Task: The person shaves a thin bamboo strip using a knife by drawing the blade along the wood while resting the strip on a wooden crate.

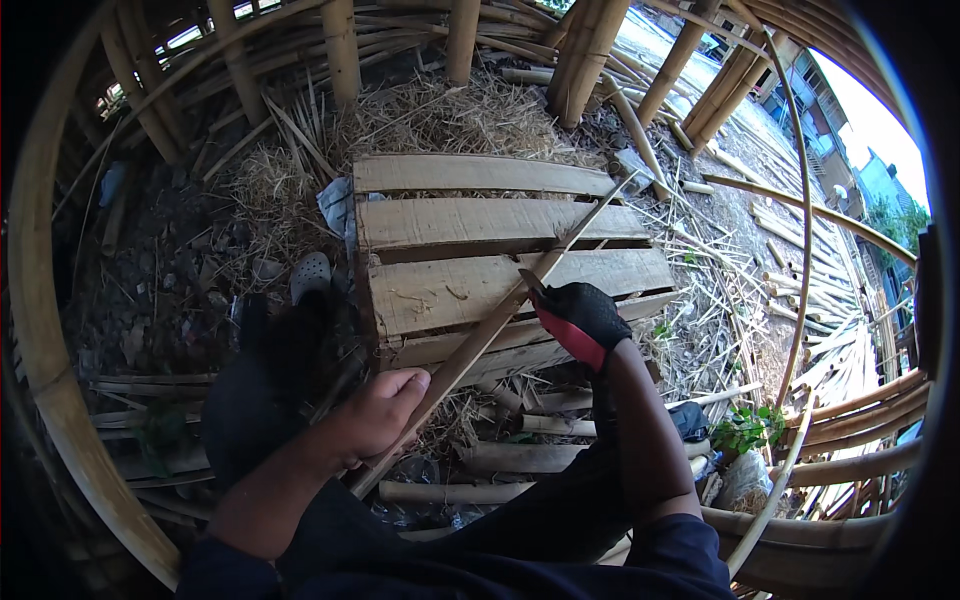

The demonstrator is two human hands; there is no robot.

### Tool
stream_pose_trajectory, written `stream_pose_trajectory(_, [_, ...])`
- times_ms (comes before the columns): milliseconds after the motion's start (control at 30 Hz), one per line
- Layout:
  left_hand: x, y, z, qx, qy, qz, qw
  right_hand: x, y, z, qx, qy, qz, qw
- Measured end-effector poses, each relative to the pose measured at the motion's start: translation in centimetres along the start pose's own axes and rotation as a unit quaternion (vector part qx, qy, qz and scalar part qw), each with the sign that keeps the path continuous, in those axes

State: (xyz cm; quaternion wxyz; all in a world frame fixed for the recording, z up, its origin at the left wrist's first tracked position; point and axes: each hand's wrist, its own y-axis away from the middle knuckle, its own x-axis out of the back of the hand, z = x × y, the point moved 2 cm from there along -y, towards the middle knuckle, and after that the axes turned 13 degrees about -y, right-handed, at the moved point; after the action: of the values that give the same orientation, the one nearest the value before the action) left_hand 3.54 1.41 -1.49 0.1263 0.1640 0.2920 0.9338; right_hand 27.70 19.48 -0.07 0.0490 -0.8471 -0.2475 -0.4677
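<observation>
Filling the middle of the view, a tabletop [430, 290] of pale wooden slats stands on littered ground, with gaps between the boards. Slanting over it from near left to far right is a long strip [482, 338], its far tip by the tabletop's right edge; whether it touches the slats I cannot tell. The bare left hand [385, 415] has its fingers clamped on the strip near the lower end. The right hand [580, 320], gloved in black and red, has its fingers closed around a knife [531, 281], dark blade at the strip, handle hidden.
</observation>
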Motion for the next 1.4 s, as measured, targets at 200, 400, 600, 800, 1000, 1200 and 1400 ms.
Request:
stream_pose_trajectory(200, [-0.1,-0.1,-0.2,-0.032,-0.039,0.04,0.998,-2.5,1.6,-1.3,0.081,-0.007,-0.024,0.996])
stream_pose_trajectory(400, [0.1,-0.9,-0.9,-0.088,-0.041,0.033,0.995,-3.9,3.4,-2.9,0.204,0.046,-0.061,0.976])
stream_pose_trajectory(600, [-0.2,-0.3,0.0,-0.006,0.074,-0.004,0.997,-0.6,0.6,0.3,0.054,0.012,-0.02,0.998])
stream_pose_trajectory(800, [-0.4,-1.1,-0.7,-0.027,0.042,0.025,0.998,-3.0,3.4,-3.0,0.13,-0.007,-0.077,0.989])
stream_pose_trajectory(1000, [-0.4,-0.8,-0.2,0.003,0.145,-0.013,0.989,-3.4,4.4,-5.1,0.134,-0.024,-0.041,0.99])
stream_pose_trajectory(1200, [-0.4,-0.1,0.7,0.029,0.215,-0.071,0.974,-0.8,1.5,-2.7,0.002,-0.005,-0.064,0.998])
stream_pose_trajectory(1400, [-0.6,0.1,0.5,0.045,0.198,-0.056,0.978,-1.4,1.9,-2.7,0.085,0.037,-0.06,0.994])
